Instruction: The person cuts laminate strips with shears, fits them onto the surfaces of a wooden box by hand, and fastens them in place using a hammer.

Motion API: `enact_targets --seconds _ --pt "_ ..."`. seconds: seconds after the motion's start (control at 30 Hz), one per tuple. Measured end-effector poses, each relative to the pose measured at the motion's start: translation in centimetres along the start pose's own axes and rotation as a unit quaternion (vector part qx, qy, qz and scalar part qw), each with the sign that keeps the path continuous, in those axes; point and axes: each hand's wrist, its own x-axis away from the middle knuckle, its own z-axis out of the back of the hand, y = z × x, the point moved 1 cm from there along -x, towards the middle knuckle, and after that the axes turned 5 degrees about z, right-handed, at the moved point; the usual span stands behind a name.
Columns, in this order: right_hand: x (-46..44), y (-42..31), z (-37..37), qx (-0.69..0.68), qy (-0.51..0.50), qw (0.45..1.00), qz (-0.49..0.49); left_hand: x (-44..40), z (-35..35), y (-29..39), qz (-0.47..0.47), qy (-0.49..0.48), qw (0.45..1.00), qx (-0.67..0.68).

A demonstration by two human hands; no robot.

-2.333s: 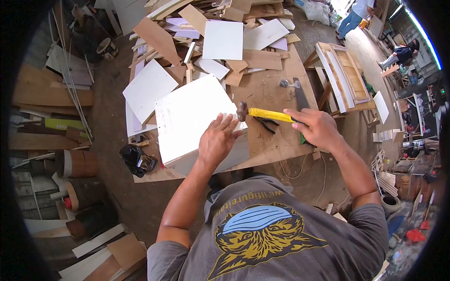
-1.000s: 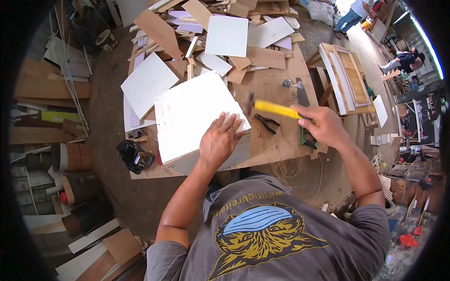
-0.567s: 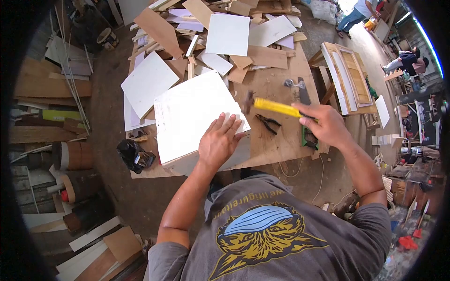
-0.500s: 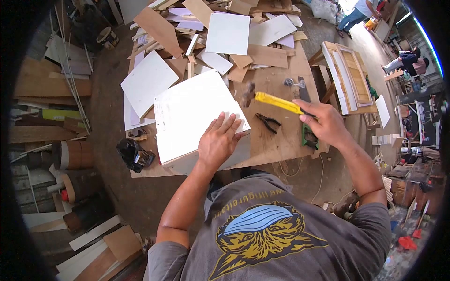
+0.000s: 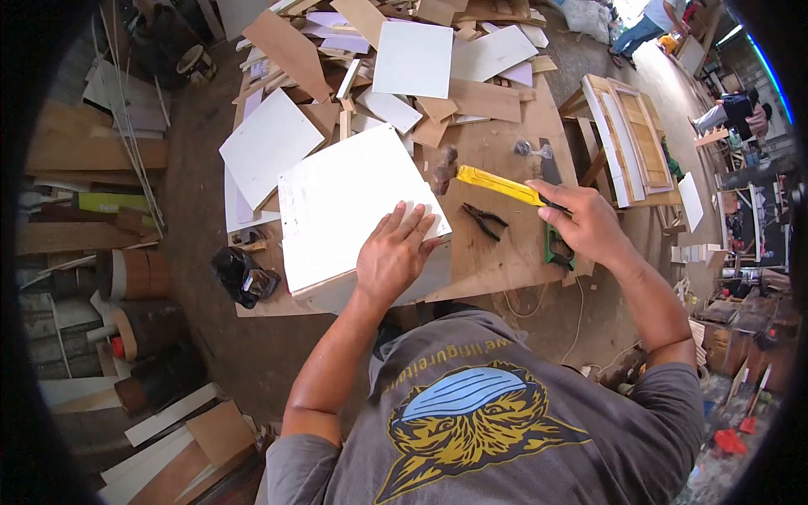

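Observation:
A white wooden box (image 5: 337, 210) rests on the plywood tabletop near its front edge, its flat white top facing up. My left hand (image 5: 393, 257) lies on the box's right front corner, fingers stretched over the top; the thumb is near the side edge. In my right hand (image 5: 589, 225) is a hammer (image 5: 498, 184) with a yellow handle. Its rusty head is beside the box's right edge; I cannot tell whether it touches. Between box and right hand lie black pliers (image 5: 485, 220). A green-handled saw (image 5: 557, 246) lies just below the right hand.
Offcuts and white panels (image 5: 412, 59) are heaped at the table's back. A black plastic bag (image 5: 242, 276) sits at the left front corner. A wooden frame (image 5: 627, 139) stands to the right. Two people are farther off at the upper right.
The hammer and both hands stay in nearly the same place. The whole view has shifted very slightly.

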Motion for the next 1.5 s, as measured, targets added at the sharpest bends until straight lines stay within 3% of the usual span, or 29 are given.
enact_targets --seconds 0.07,0.17,0.3,0.4,0.53,0.63,0.77,0.87,1.07,1.17,1.27,1.37,1.5 --pt "0.2 -0.8 0.2 0.059 -0.044 0.997 -0.005 0.0 0.2 0.0 0.001 -0.001 1.000 -0.001" --pt "0.0 -0.7 0.7 0.041 -0.055 0.998 0.009 -0.2 0.1 0.1 0.000 -0.001 1.000 0.000" --pt "0.2 0.3 -0.6 -0.020 0.038 0.998 0.038 -0.1 0.0 -0.1 0.000 0.005 1.000 -0.001" --pt "-0.1 -0.7 0.8 0.062 -0.098 0.993 -0.013 -0.4 0.0 -0.2 -0.002 0.009 1.000 0.002" --pt "-0.1 1.0 -0.7 -0.046 0.062 0.996 0.038 -0.3 -0.1 -0.1 -0.006 0.016 1.000 -0.003" --pt "0.1 -0.5 0.3 0.074 -0.092 0.993 -0.013 -0.4 0.1 0.0 -0.002 0.003 1.000 -0.003" --pt "-0.1 0.1 0.4 -0.011 0.008 1.000 -0.017 -0.4 0.0 0.0 -0.006 0.013 1.000 -0.005" --pt "0.6 -0.5 -0.4 0.064 -0.061 0.996 0.018 -0.4 0.3 -0.1 -0.005 0.008 1.000 -0.006" --pt "0.4 0.4 -0.8 0.019 0.045 0.997 0.065 -0.5 0.2 -0.1 -0.004 0.009 1.000 0.001" --pt "0.4 -0.4 0.0 0.089 -0.040 0.994 0.052 -0.7 0.1 -0.2 -0.008 0.002 1.000 0.003" --pt "0.2 0.3 -0.3 0.012 0.043 0.997 0.064 -0.5 0.0 -0.4 -0.012 0.012 1.000 0.007" --pt "0.4 -1.6 0.1 0.093 -0.096 0.991 -0.021 -0.5 0.3 -0.3 -0.014 0.008 1.000 0.003" --pt "0.4 -0.8 0.2 0.041 -0.012 0.999 0.031 -0.5 0.0 -0.4 -0.019 0.009 1.000 0.000"
